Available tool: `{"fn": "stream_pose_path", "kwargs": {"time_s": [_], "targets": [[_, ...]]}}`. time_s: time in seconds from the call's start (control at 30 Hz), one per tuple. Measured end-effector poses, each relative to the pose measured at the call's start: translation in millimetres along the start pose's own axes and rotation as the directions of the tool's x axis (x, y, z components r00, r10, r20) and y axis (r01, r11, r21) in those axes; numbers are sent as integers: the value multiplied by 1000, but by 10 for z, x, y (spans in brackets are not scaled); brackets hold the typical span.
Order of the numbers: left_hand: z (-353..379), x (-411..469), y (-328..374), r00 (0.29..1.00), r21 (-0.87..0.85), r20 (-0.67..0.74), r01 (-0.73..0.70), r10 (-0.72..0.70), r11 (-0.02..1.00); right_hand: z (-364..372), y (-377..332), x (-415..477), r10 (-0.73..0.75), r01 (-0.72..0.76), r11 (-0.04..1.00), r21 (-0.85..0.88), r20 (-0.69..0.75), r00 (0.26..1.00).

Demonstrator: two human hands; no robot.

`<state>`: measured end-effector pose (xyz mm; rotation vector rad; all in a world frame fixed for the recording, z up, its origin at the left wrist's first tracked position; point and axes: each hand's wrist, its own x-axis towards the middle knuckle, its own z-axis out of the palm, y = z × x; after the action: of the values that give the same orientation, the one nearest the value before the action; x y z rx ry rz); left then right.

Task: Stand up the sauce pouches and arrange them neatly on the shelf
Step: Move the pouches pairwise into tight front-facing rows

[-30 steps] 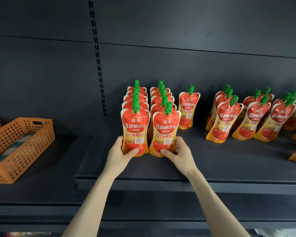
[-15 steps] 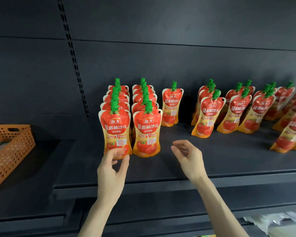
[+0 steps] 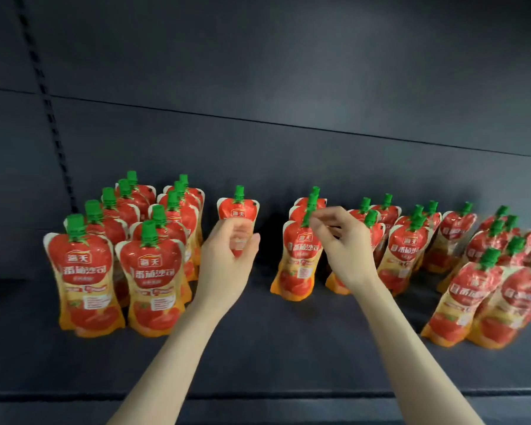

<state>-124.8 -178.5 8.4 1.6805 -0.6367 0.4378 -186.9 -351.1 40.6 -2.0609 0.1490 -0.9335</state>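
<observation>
1. Shelf (image 3: 273, 357): dark matt deck, its front lip running along the bottom of the view. Dark back panel (image 3: 288, 72) behind it, crossed by horizontal seams. Slotted upright (image 3: 48, 105) at the far left of that panel.
2. Left block (image 3: 86, 271): red-and-orange sauce pouches with green caps, upright in two close columns running front to back, labels facing out.
3. Lone pouch (image 3: 238, 208): upright near the back panel, just right of the left block, with a dark gap on its own right side.
4. Right group (image 3: 472, 289): many more pouches in loose rows with uneven spacing, several leaning. This side is blurred, so no count is given.
5. Front pouch (image 3: 299, 259): heads a short column at the left edge of the right group and leans slightly. Its green cap (image 3: 306, 216) tilts to the right.
6. Left hand (image 3: 227, 256): in front of the lone pouch's lower half, fingers curved, thumb out to the right, cupped about the pouch body. Motion blur; cannot tell whether it actually touches or grips the pouch.
7. Right hand (image 3: 341, 240): over the front pouch, thumb and forefinger drawn together right at the green cap, other fingers curled. Cannot tell whether the cap is pinched.
8. Both forearms are bare and enter from the bottom edge. The hands are apart, one on each side of the dark gap.
</observation>
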Motion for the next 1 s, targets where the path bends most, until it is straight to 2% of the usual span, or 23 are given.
{"fn": "stream_pose_path", "kwargs": {"time_s": [0.07,0.2,0.4,0.57,0.63,0.73,0.9,1.0], "targets": [[166,210,-1,998,35,-62,12,-10,999,-119,47,241,-19,19,1000,7,6,1000],[343,636,-82,987,248,-152,82,-45,965,-231,192,730,-4,6,1000,-25,79,997],[477,1048,-335,978,394,-111,205,-175,896,-185,474,1344,153,-85,962,-260,252,956],[577,1074,-465,976,375,-136,210,-170,903,-74,654,1595,312,-172,920,-353,393,865],[585,1052,-519,974,358,-163,205,-155,911,-34,702,1655,340,-163,903,-397,431,836],[587,1029,-597,979,333,-151,178,-134,926,-17,719,1715,341,-155,902,-403,445,828],[580,1138,-696,984,270,-142,140,-104,953,108,596,1784,303,-164,937,-309,484,821],[576,1199,-762,987,244,-116,135,-109,960,231,493,1834,296,-167,947,-276,537,790]]}}
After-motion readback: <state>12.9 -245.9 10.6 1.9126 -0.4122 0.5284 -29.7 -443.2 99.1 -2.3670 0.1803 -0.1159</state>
